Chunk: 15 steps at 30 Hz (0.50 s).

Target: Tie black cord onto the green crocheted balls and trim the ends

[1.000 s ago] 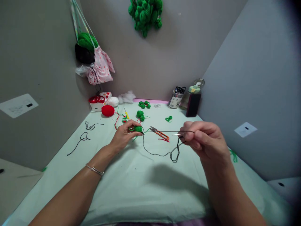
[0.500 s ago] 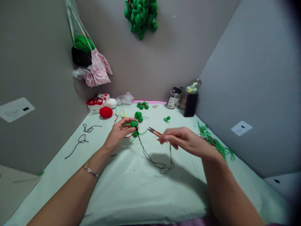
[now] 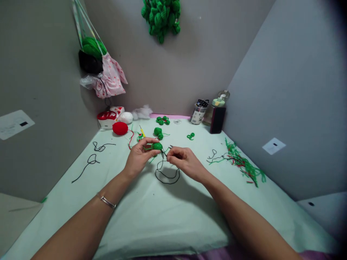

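My left hand [image 3: 139, 157] is closed around a small green crocheted piece [image 3: 157, 146], holding it above the table between thumb and fingers. Black yarn [image 3: 167, 183] comes out of the piece's right side and hangs in a loop below. My right hand [image 3: 187, 163] pinches the black yarn close to the piece; whether a needle is also in the fingertips I cannot tell. Just behind those fingers shows the dark tip of the thread snips [image 3: 170, 147], the rest hidden by the hand.
Green crocheted pieces [image 3: 158, 133], a red yarn ball [image 3: 120, 128] and a yellow-handled hook [image 3: 142, 132] lie beyond my hands. Black yarn lengths [image 3: 93, 159] are at left, yarn scraps [image 3: 244, 162] at right. A pen cup [image 3: 198, 115] and phone [image 3: 218, 120] stand at the back.
My right hand has moved left and in to the green piece, drawing the yarn loop closer and covering most of the snips. My left hand still holds the piece.
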Motion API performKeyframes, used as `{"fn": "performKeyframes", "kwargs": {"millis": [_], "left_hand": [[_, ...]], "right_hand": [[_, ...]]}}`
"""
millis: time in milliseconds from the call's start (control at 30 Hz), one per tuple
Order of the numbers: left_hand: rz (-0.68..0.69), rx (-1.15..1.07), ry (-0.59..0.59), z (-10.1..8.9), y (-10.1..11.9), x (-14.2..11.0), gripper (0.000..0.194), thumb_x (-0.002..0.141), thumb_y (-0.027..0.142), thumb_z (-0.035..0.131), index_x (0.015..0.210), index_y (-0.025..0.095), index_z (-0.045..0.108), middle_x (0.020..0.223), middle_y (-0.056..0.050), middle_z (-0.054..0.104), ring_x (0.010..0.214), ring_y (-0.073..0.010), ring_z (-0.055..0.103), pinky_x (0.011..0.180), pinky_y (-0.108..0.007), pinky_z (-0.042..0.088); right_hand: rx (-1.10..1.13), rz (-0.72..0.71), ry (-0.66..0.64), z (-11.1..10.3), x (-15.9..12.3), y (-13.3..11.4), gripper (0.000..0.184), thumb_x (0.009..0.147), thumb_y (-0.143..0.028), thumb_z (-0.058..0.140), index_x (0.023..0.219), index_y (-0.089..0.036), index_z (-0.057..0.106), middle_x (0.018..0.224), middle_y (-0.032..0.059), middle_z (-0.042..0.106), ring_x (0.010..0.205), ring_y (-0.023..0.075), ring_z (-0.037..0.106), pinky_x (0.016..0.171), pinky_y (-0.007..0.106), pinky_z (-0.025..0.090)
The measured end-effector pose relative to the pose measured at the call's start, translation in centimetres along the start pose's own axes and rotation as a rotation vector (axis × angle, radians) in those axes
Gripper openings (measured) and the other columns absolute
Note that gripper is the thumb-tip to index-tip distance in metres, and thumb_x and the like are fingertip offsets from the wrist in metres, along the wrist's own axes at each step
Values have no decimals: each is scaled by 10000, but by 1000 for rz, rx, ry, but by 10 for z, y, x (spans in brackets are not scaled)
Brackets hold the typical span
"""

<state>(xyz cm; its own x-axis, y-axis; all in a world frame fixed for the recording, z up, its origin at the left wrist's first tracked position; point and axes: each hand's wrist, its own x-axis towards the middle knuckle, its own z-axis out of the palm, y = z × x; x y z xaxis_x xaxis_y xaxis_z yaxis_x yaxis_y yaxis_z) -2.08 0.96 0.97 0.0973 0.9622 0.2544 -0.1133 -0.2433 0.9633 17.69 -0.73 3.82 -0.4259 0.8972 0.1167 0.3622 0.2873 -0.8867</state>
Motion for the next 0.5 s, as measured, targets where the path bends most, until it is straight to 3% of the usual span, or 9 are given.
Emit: {"fn": "performKeyframes", "kwargs": {"millis": [133,233,333,433,500], "left_hand": [[27,-103,225,-18,2,9,375,705,268,819,1010,183,618,948,-12,675,828,-166,698,854,-329,531],[49,-161,213,-27,1,13,401,715,267,816,1047,188,604,999,-8,654,880,-165,706,915,-332,511],[68,-139,151,-26,1,12,395,744,271,798,1080,200,602,1040,-24,661,932,-163,686,962,-338,488],[59,-139,101,-19,4,7,384,764,285,787,1090,212,598,1079,-41,669,969,-175,672,990,-355,476],[40,-158,73,-15,5,5,362,782,299,775,1086,216,597,1105,-49,666,970,-180,671,989,-365,478]], "right_hand": [[20,46,-423,-5,-2,2,112,808,-195,564,734,-152,637,661,-18,548,618,99,443,572,219,342],[-45,61,-530,-11,-3,6,127,830,-210,569,791,-149,673,717,-4,617,655,107,506,590,216,371],[-168,49,-493,-18,-1,14,196,869,-290,594,781,-144,692,717,12,647,659,117,527,603,227,385],[-275,37,-258,-22,2,21,220,884,-277,581,753,-138,690,695,29,648,647,120,522,616,241,393],[-209,43,-103,-22,4,22,205,898,-253,545,837,-137,702,762,43,670,614,106,499,597,243,399]]}}
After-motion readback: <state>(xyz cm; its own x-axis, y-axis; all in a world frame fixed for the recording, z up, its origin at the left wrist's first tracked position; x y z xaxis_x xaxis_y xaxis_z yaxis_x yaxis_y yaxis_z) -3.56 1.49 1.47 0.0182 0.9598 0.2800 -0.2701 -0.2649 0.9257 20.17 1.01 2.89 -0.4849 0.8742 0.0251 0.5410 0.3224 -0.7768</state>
